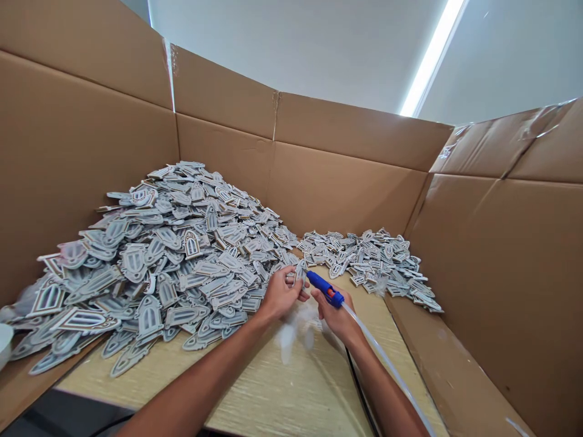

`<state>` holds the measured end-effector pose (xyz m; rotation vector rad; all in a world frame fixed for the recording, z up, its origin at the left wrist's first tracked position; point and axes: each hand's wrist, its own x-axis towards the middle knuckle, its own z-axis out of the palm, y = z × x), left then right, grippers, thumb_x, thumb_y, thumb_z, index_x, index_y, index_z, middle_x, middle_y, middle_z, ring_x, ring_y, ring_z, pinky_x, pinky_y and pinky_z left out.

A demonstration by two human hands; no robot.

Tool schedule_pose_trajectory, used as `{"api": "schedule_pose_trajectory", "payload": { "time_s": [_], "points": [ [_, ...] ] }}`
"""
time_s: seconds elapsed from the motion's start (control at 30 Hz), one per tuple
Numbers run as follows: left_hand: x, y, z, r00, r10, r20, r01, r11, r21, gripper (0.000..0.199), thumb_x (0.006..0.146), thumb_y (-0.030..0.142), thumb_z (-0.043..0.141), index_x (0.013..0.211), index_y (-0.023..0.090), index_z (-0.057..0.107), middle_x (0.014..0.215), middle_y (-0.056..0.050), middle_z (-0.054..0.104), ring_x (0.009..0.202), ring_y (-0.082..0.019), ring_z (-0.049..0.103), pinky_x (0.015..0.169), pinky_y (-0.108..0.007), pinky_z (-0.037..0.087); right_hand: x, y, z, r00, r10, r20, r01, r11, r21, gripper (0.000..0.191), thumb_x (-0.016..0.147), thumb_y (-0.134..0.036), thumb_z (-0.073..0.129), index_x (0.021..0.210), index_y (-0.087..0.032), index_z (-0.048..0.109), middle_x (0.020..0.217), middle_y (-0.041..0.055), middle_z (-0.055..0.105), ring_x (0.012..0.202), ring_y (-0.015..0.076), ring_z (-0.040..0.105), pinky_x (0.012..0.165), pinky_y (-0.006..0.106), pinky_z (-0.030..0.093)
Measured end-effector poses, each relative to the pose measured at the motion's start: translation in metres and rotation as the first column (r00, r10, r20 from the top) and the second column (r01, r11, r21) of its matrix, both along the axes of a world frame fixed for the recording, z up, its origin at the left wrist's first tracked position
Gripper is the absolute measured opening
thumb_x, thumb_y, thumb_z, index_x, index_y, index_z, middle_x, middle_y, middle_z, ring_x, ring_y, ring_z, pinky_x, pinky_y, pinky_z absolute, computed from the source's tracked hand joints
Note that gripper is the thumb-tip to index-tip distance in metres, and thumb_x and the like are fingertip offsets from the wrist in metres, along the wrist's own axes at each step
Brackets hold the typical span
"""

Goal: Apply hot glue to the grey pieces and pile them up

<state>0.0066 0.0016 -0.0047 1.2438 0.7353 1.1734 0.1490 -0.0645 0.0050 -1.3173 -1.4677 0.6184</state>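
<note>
Over the middle of the table, my left hand is closed on one small white arch-shaped plaque, which it holds upright between thumb and fingers. My right hand wraps round a blue glue gun, whose tip points left at the plaque, very close to it. A clear glue stick trails from the gun's back end, along with a black cord. Whether the nozzle touches the plaque I cannot tell.
A tall heap of similar plaques fills the left side. A smaller pile lies at the back right. Cardboard walls enclose the wooden table at the back and sides. Part of a white container shows at far left.
</note>
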Motion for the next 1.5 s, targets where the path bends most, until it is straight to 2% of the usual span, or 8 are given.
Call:
{"api": "schedule_pose_trajectory", "payload": {
  "time_s": [0.37,0.57,0.7,0.8,0.9,1.1,1.3,1.5],
  "points": [
    [0.0,-0.001,0.003,1.0,0.008,-0.024,-0.008,1.0,0.014,0.033,0.077,0.028,0.074,0.101,0.014,0.056,0.071,-0.001,0.07,0.053,-0.018,0.071,0.051,-0.026,0.057,0.002,0.002,-0.003,1.0,0.023,-0.003,-0.023,1.0,-0.006,0.049,0.083,-0.067,0.061,0.071,-0.02,0.064,0.047,-0.0041,0.048,0.043,0.0116,0.042,0.045,0.025,0.033],
    [-0.008,-0.011,0.011,0.936,0.239,-0.258,-0.151,0.936,0.318,0.017,0.078,0.018,0.066,0.095,0.017,0.066,0.068,0.0,0.071,0.053,-0.016,0.067,0.05,-0.022,0.048,-0.002,-0.003,-0.004,0.992,0.109,0.056,-0.109,0.994,0.007,0.042,0.088,-0.062,0.06,0.085,-0.02,0.061,0.06,-0.0033,0.056,0.046,0.0116,0.05,0.046,0.023,0.038],
    [-0.009,-0.01,0.009,0.895,0.318,-0.312,-0.178,0.897,0.404,0.014,0.077,0.016,0.064,0.091,0.019,0.067,0.065,0.0,0.069,0.053,-0.016,0.063,0.054,-0.022,0.045,-0.005,-0.003,-0.005,0.967,-0.018,0.252,-0.002,0.997,0.083,0.035,0.088,-0.057,0.061,0.089,-0.022,0.061,0.064,-0.0016,0.061,0.054,0.0148,0.055,0.053,0.024,0.04],
    [-0.007,-0.006,0.003,0.912,0.26,-0.317,-0.17,0.944,0.284,0.019,0.079,0.019,0.063,0.097,0.02,0.06,0.072,-0.001,0.071,0.053,-0.015,0.062,0.052,-0.022,0.043,-0.003,-0.001,-0.004,0.935,-0.197,0.295,0.158,0.976,0.152,0.033,0.086,-0.054,0.062,0.097,-0.023,0.056,0.071,0.001,0.067,0.06,0.0194,0.062,0.056,0.026,0.042],
    [-0.007,-0.001,0.001,0.9,0.268,-0.343,-0.191,0.951,0.241,0.019,0.079,0.018,0.062,0.096,0.021,0.055,0.073,0.001,0.069,0.053,-0.014,0.059,0.053,-0.022,0.039,0.006,0.0,-0.004,0.94,-0.255,0.226,0.218,0.96,0.175,0.032,0.089,-0.052,0.057,0.101,-0.024,0.048,0.08,0.0055,0.073,0.065,0.0229,0.068,0.057,0.028,0.046],
    [-0.013,0.005,0.004,0.808,0.404,-0.429,-0.229,0.886,0.403,0.014,0.076,0.024,0.06,0.064,0.02,0.054,0.055,0.003,0.052,0.053,-0.013,0.046,0.055,-0.024,0.031,0.015,0.003,-0.005,0.982,-0.143,0.126,0.13,0.986,0.106,0.039,0.085,-0.053,0.062,0.101,-0.026,0.039,0.079,0.0006,0.071,0.048,0.0167,0.062,0.044,0.025,0.046],
    [-0.011,0.014,0.0,0.906,0.339,-0.252,-0.255,0.914,0.315,0.014,0.075,0.03,0.062,0.069,0.018,0.061,0.062,0.0,0.059,0.059,-0.015,0.052,0.059,-0.025,0.038,0.01,0.0,0.003,0.999,0.019,0.03,-0.019,1.0,0.015,0.046,0.082,-0.06,0.065,0.1,-0.026,0.04,0.074,-0.0051,0.067,0.041,0.0142,0.061,0.042,0.026,0.048],
    [-0.011,0.016,-0.002,0.922,0.309,-0.233,-0.245,0.932,0.266,0.013,0.073,0.028,0.061,0.068,0.017,0.059,0.063,0.001,0.057,0.059,-0.013,0.048,0.058,-0.025,0.036,0.008,-0.002,0.002,0.983,0.158,-0.093,-0.161,0.986,-0.035,0.048,0.083,-0.059,0.068,0.103,-0.027,0.037,0.072,-0.0069,0.067,0.039,0.0124,0.058,0.038,0.022,0.043]
  ]
}}
